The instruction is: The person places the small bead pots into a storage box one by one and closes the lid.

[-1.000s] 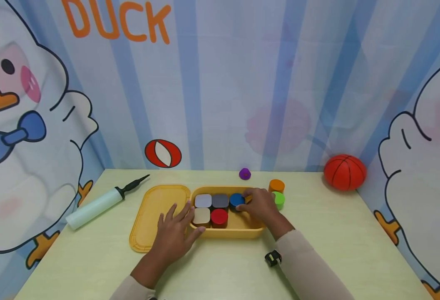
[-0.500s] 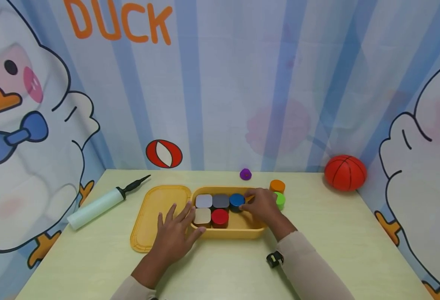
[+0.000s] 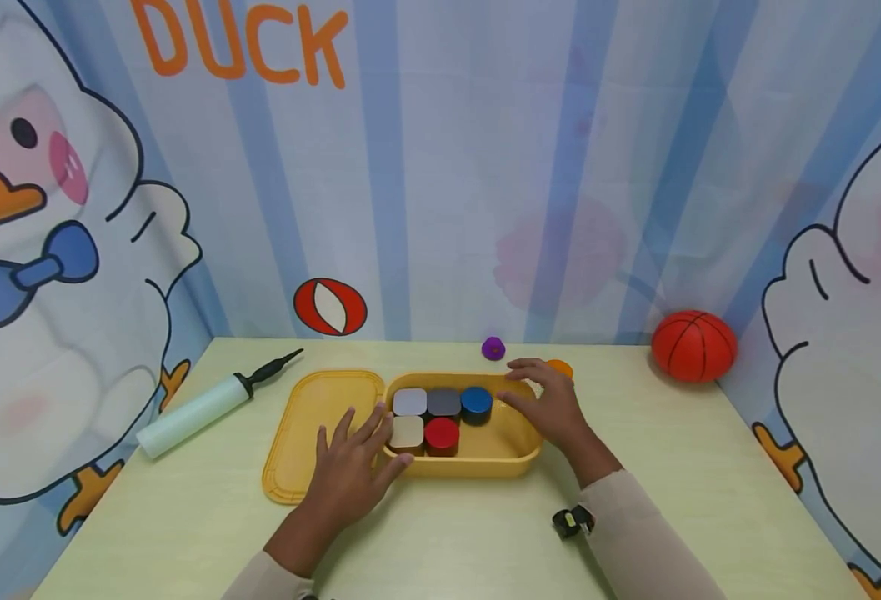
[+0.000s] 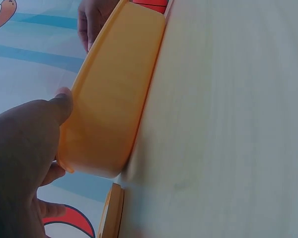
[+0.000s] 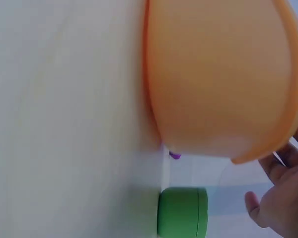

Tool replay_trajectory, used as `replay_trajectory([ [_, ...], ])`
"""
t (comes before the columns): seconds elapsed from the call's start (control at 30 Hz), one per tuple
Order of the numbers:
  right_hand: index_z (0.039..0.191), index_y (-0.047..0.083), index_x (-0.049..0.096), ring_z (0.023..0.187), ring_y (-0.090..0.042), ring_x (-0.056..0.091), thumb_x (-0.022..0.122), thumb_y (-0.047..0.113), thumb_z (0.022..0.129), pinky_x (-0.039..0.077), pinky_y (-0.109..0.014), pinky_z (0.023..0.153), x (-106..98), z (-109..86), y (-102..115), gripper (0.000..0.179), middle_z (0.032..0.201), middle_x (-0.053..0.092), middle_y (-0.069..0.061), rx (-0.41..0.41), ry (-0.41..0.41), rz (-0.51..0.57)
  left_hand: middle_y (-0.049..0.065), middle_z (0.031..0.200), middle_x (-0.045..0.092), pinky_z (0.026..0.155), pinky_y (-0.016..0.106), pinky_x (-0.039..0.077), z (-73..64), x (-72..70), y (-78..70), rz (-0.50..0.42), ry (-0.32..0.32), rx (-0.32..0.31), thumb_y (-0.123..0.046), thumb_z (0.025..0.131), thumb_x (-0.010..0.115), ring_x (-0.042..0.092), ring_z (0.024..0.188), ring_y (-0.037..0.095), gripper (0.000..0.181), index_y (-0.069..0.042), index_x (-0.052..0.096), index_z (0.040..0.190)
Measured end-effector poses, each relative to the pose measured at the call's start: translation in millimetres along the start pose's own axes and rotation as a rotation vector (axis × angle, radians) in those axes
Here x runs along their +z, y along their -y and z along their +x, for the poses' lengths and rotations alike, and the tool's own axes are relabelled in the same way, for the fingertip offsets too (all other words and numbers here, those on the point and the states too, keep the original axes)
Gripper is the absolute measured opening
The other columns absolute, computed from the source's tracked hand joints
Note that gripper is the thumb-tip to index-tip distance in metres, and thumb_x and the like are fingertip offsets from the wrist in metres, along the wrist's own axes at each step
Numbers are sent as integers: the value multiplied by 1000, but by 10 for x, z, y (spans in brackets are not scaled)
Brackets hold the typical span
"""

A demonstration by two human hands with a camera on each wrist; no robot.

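A yellow rectangular box [image 3: 463,468] holds several small lidded containers on its left side: pale lilac [image 3: 409,401], dark grey [image 3: 443,402], blue [image 3: 475,400], cream [image 3: 407,431] and red [image 3: 442,432]. My left hand [image 3: 346,477] rests against the box's left end with fingers spread; the left wrist view has its thumb at the rim. Over the box's right end, my right hand [image 3: 556,410] is empty, thumb and fingers parted, just right of the blue container. A green container [image 5: 181,213] shows beside the box in the right wrist view, hidden behind the hand in the head view.
The flat yellow lid [image 3: 297,450] lies left of the box, and a pale green hand pump [image 3: 200,417] farther left. An orange container [image 3: 563,367] and a small purple object [image 3: 493,348] stand behind. A red toy basketball [image 3: 693,346] sits at the back right.
My right hand has let go of the blue container and drawn right, its fingers spreading apart. The blue container stays in the back row. My left hand has kept its place.
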State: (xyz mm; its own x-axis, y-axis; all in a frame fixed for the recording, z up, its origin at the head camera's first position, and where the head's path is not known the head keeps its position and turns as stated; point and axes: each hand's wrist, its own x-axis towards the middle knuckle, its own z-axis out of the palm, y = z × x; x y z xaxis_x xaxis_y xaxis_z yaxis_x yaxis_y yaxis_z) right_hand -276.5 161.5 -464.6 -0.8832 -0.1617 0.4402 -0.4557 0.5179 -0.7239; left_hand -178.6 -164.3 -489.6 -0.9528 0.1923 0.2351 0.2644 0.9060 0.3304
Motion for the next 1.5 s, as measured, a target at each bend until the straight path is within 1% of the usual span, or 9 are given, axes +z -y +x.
replay_trajectory([
  [0.1,116,0,81,140,-43,61,88,14,94,54,-63,115,-91,-26,-81,28,143,70,-19,-24,-64,11,2,178,38,123,88,20,-1,1,5,4,-1,0,-64,106,59,30,165,49,75,-20,50,165],
  [0.17,117,0,80,142,-42,59,88,15,95,52,-61,118,-151,-36,-119,28,145,67,-20,-9,-94,14,1,178,38,123,88,20,1,-2,7,7,2,-2,-64,106,58,30,166,49,75,-20,50,166],
  [0.33,121,0,79,142,-42,58,86,14,96,44,-62,126,-244,-60,-223,30,145,65,-19,28,-125,16,0,179,37,123,88,20,6,-1,12,17,12,-10,-65,106,57,29,166,49,75,-21,49,166],
  [0.5,122,-3,78,140,-42,58,87,10,94,41,-63,127,-252,-100,-355,32,144,64,-23,54,-149,43,0,179,36,124,87,20,9,1,2,11,20,-15,-66,106,57,29,166,49,75,-21,49,166],
  [0.6,126,-4,76,142,-41,56,87,11,94,39,-66,124,-259,-134,-444,36,147,63,-23,104,-161,46,0,179,36,124,87,20,16,-1,-7,11,25,-12,-66,106,56,29,166,49,76,-21,49,167],
  [0.77,135,-2,72,145,-40,52,85,18,97,40,-68,116,-297,-181,-562,44,150,60,-21,180,-159,24,1,179,36,124,87,20,20,-13,-14,10,21,-9,-66,106,57,29,166,49,76,-21,49,166],
  [1.07,141,2,69,139,-35,53,83,25,100,44,-54,111,-310,-237,-741,49,151,57,-19,320,-118,73,1,179,36,124,86,21,15,-7,2,1,27,-11,-66,106,58,30,166,49,75,-21,49,166],
  [1.33,139,5,73,138,-32,54,85,25,97,46,-41,104,-321,-239,-737,48,150,58,-17,354,-84,79,1,180,35,125,85,22,20,0,2,-8,22,-13,-65,106,58,29,166,49,75,-22,49,166],
  [1.5,137,4,74,144,-33,50,87,23,95,46,-42,106,-326,-248,-737,48,151,57,-16,391,-72,87,1,180,36,125,85,21,10,9,1,-23,21,-18,-63,106,60,29,166,49,74,-22,49,166],
])
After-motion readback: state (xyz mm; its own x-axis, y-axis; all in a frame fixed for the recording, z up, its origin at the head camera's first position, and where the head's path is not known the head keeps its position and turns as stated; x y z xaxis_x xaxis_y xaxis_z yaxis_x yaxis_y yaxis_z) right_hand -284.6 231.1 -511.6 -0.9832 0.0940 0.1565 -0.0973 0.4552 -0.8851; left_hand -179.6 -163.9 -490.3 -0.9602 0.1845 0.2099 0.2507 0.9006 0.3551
